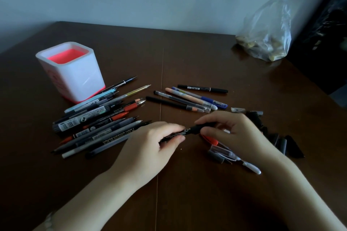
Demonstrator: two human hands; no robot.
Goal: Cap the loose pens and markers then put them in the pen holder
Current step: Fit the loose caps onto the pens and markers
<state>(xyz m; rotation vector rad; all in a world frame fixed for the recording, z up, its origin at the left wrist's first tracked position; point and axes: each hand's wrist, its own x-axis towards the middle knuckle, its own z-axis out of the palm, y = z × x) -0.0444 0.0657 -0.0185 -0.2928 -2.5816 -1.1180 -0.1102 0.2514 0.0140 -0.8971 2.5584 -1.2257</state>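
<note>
My left hand (pixel 152 142) grips the barrel of a black pen (pixel 180 133) just above the table. My right hand (pixel 231 129) pinches a black cap (pixel 201 127) sitting on that pen's right end. A white pen holder with a red inside (pixel 75 78) stands at the far left. A pile of uncapped pens and markers (pixel 97 120) lies between the holder and my left hand. Several capped pens (pixel 191 97) lie in a row beyond my hands. Loose caps (pixel 223 152), black, clear and red, lie under and right of my right hand.
The dark wooden table (pixel 187 193) has a seam down its middle. A clear plastic bag (pixel 266 35) with small objects sits at the far right corner against the wall. A white capped pen (pixel 251 168) lies near my right wrist.
</note>
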